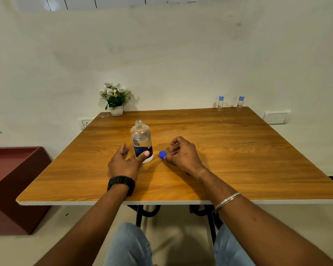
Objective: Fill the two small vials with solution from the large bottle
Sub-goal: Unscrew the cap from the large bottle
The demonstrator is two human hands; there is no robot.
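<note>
Blue cap (162,154) sits pinched in the right grip (183,153); the uncapped large bottle (141,142) stands just beside the left grip (126,160), fingers apart, thumb touching it. A nudge could topple it; both vials (220,103) wait well beyond, still capped.

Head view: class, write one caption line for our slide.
Uncapped bottle beside the left hand; right hand at its blue cap; two capped vials wait.
</note>
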